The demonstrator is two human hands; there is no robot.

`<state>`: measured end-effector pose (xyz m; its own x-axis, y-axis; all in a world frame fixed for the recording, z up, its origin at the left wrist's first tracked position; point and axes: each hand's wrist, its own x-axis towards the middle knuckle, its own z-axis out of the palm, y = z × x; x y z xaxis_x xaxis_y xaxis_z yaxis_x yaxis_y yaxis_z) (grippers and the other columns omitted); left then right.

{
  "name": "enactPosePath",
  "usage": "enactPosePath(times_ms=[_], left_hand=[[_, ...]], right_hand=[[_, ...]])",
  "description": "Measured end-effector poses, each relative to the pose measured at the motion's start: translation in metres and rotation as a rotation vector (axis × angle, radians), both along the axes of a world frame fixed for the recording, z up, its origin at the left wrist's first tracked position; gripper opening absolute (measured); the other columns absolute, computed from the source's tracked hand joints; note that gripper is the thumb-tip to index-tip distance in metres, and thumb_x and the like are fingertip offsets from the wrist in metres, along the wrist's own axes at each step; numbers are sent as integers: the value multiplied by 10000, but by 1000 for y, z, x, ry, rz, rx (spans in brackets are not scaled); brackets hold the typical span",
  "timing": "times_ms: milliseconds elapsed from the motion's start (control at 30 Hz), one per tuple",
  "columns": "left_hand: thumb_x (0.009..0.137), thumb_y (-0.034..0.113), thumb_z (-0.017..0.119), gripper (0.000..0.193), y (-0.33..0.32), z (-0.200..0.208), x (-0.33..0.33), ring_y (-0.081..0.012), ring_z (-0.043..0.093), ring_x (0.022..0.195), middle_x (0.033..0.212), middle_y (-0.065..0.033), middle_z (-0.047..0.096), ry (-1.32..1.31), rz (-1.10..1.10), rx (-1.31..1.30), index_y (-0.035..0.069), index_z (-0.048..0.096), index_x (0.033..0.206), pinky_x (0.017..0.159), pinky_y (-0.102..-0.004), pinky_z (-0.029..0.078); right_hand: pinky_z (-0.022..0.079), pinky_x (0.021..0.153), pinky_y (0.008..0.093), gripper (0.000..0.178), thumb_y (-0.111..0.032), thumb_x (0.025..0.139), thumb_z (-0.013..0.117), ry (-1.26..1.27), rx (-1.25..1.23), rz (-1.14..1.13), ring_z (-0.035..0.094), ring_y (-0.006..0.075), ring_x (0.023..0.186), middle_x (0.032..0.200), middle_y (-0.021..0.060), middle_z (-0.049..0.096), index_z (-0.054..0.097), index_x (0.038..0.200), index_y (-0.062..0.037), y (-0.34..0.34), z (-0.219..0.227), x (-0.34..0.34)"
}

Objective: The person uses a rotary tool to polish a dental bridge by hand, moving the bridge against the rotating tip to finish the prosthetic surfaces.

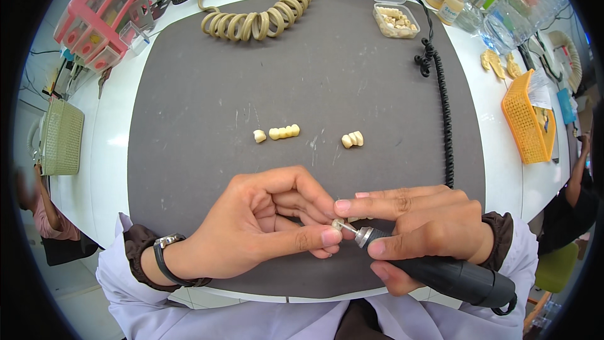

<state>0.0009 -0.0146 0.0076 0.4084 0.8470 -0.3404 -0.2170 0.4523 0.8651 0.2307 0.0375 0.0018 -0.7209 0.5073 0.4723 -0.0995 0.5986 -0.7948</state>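
Observation:
Between thumb and fingertips, my left hand (pixel 277 223) pinches a small cream dental crown (pixel 338 224), partly hidden by the fingers. My right hand (pixel 421 223) wraps round a black dental handpiece (pixel 459 277) with a silver collar. Its thin tip points left and meets the crown, or nearly so; I cannot tell which. Fingertips of both hands come together just above the crown. Farther off on the grey mat (pixel 207 101) lie a single tooth crown (pixel 259 136), a row of joined yellowish teeth (pixel 284 131) and a shorter joined piece (pixel 353 139).
A coiled beige hose (pixel 258 22) lies at the mat's far edge. A black coiled cord (pixel 445 113) runs down the right side. Beyond stands an opened clear box (pixel 396 22) of teeth. Pink drawers (pixel 100 19) and a green basket (pixel 61 137) are left, an orange basket (pixel 525 123) right.

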Motion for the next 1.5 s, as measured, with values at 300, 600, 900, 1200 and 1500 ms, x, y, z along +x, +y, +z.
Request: enactPosePath(times_ms=[300,600,900,1200,1500], left_hand=[[889,-66,662,182,1,0,0,-221,715,892,993,-209,684,2,-2,-5,-66,541,1025,792,-321,626],[893,-58,659,180,1,1,1,-215,715,882,983,-207,683,16,-2,11,-66,541,1029,783,-319,627],[924,35,670,209,0,-4,-2,-170,694,923,1012,-181,699,-34,-25,19,-56,577,1088,784,-281,610],[925,36,669,206,0,-2,-2,-175,696,930,1007,-177,697,-27,-26,22,-56,576,1084,784,-281,613],[931,36,659,197,1,-2,-3,-197,685,1010,1025,-158,673,-26,-33,28,-50,565,1082,782,-278,618]], right_hand=[[589,893,434,125,39,728,733,-29,12,-2,689,314,1060,797,114,684,675,826,-12,1,0,1],[586,900,437,125,40,727,732,-27,6,-4,690,316,1057,801,114,692,676,826,-12,1,2,0],[586,901,433,123,36,730,729,-28,20,-11,693,313,1050,778,105,682,677,830,-12,1,1,0],[584,903,435,131,39,729,729,-37,15,-10,691,311,1057,723,82,662,679,837,-15,1,2,0],[583,906,434,134,38,726,728,-30,21,-23,690,311,1059,732,84,666,680,839,-15,0,1,-1]])
